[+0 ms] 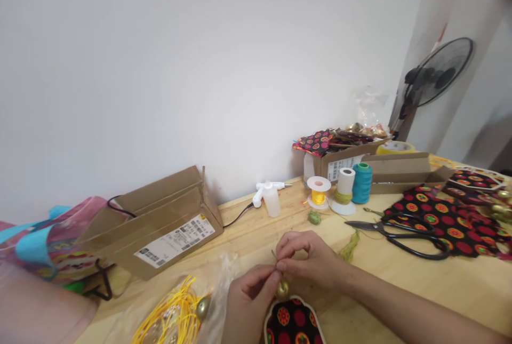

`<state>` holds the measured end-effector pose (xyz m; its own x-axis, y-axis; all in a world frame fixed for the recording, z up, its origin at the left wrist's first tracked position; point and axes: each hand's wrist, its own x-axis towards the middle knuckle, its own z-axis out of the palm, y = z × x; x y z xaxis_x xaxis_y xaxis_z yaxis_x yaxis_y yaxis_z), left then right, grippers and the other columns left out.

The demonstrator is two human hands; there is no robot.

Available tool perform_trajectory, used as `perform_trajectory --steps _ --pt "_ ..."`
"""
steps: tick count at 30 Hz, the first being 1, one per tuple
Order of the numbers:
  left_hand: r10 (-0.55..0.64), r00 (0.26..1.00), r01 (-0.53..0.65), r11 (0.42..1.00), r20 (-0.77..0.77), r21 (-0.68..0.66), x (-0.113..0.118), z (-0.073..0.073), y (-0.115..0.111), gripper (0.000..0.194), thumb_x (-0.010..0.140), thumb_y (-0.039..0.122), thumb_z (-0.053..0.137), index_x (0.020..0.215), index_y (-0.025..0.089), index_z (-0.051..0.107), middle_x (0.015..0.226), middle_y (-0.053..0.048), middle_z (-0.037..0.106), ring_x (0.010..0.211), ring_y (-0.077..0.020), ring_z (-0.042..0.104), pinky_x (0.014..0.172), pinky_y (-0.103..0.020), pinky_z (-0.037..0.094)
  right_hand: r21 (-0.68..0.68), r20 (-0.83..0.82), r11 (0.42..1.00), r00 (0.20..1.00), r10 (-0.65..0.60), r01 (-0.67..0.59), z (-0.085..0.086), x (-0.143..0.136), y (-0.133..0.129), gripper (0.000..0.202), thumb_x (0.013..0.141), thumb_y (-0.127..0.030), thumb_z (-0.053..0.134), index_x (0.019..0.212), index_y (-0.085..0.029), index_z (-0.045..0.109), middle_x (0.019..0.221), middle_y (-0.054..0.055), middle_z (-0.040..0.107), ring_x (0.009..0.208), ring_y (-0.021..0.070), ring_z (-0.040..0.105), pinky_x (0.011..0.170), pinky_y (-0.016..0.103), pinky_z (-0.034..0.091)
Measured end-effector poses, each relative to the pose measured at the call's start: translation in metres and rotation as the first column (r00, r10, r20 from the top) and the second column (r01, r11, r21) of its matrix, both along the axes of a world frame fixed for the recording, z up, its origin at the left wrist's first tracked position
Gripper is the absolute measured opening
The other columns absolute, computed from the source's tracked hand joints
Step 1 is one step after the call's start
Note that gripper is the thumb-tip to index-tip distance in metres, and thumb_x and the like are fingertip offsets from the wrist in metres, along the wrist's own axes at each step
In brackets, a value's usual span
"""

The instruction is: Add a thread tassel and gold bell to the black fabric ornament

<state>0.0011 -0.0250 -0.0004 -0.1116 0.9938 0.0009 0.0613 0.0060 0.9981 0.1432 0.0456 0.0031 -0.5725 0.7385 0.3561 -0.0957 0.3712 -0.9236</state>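
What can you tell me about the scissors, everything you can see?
The scissors lie flat on their side, farther right than the right hand, which isn't touching them. The blades look like dark metal, appear closed and point left over the wooden table. Two large black loop handles spread to the right, partly over the patterned cloth; their material, plastic or coated metal, I can't tell.

The left hand (254,298) and the right hand (310,261) meet above the near part of the table (248,237), and their fingertips pinch a thin cord (274,254). Just below is a gold ball (282,289), near a patterned cloth piece (294,320). On the right lie scissors (380,226); on the left, yellow strings (176,306). Farther stands a blue spool (362,183).
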Motion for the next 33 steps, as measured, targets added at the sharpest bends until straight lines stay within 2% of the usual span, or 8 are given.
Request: perform_trajectory --steps 6,12,16,24,33 --pt "0.016 0.999 -0.014 0.999 0.031 -0.037 0.0 0.004 0.0 0.017 0.068 0.028 0.064 0.076 0.018 0.073 0.07 -0.003 0.071 0.069 -0.0184 0.06 0.063 -0.022 0.047 -0.019 -0.008 1.0 1.0 0.007 -0.007 0.001 0.0 0.001 0.012 0.068 -0.026 0.065 0.066 -0.016 0.069 0.067 0.002 0.059 0.063 0.0124 0.053 0.06 0.025 0.042" --pt "-0.048 0.996 0.049 0.999 -0.078 0.011 -0.005 -0.001 0.002 0.017 0.067 0.031 0.064 0.076 0.02 0.073 0.073 -0.003 0.07 0.071 -0.0187 0.061 0.065 -0.021 0.047 -0.027 -0.008 1.0 1.0 0.009 -0.01 -0.004 -0.002 0.001 0.011 0.066 -0.027 0.067 0.071 -0.017 0.07 0.066 0.001 0.06 0.06 0.0113 0.051 0.056 0.023 0.041" --pt "-0.026 0.999 0.026 0.999 -0.029 0.024 -0.003 -0.006 0.002 0.019 0.066 0.034 0.063 0.074 0.02 0.073 0.068 -0.002 0.068 0.068 -0.0184 0.06 0.06 -0.02 0.047 -0.04 -0.028 0.999 0.999 0.02 -0.021 -0.005 -0.002 0.001 0.01 0.064 -0.025 0.068 0.07 -0.017 0.071 0.067 0.002 0.06 0.062 0.0117 0.053 0.058 0.023 0.042" --pt "-0.003 0.999 0.003 1.0 0.032 0.018 -0.005 -0.008 0.002 0.014 0.066 0.03 0.065 0.073 0.022 0.073 0.07 -0.002 0.069 0.068 -0.0172 0.06 0.062 -0.019 0.047 -0.118 -0.047 0.993 0.999 0.02 -0.025 -0.005 -0.002 0.0 0.008 0.063 -0.024 0.069 0.068 -0.018 0.072 0.064 0.001 0.059 0.06 0.0113 0.053 0.056 0.022 0.041" --pt "0.035 0.999 -0.035 0.999 0.019 -0.015 -0.003 -0.005 0.002 0.014 0.063 0.03 0.067 0.072 0.021 0.074 0.063 -0.001 0.069 0.064 -0.0165 0.06 0.059 -0.018 0.046 -0.211 -0.101 0.977 0.995 0.009 -0.03 -0.019 -0.007 -0.002 0.006 0.066 -0.025 0.067 0.068 -0.019 0.071 0.065 0.0 0.058 0.058 0.0095 0.052 0.053 0.02 0.039"
